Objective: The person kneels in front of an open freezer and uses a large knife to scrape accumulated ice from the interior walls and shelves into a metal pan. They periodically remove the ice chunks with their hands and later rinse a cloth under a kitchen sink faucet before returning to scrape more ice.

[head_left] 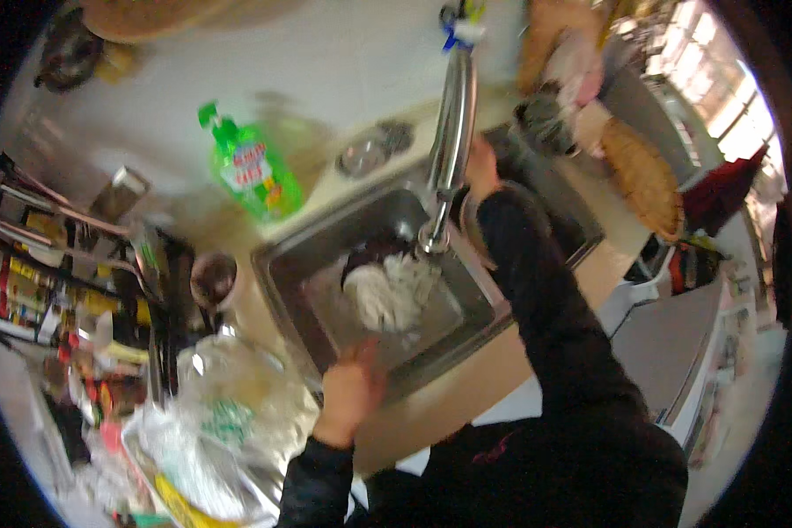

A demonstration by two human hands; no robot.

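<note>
A stainless steel sink basin [290, 320] lies before me. On its bottom rests a whitish, crumpled bundle [389, 294], perhaps cloth, with something dark behind it. My left hand [353, 393] is at the basin's near left rim, blurred, with its fingers towards the inside. My right hand [482, 168] reaches to the far side, beside the chrome faucet [454, 125], which partly hides its fingers. Whether it touches the faucet does not show. The spout's end hangs over the right part of the basin. Below the right hand, my dark sleeve partly covers a round vessel [473, 221].
A green pump bottle [257, 171] stands behind the sink's left corner. A second basin [584, 234] adjoins on the right, with a woven tray [643, 175] beyond. Left are a brown cup [214, 280], clear plastic bags [237, 402] and a crowded rack [59, 257].
</note>
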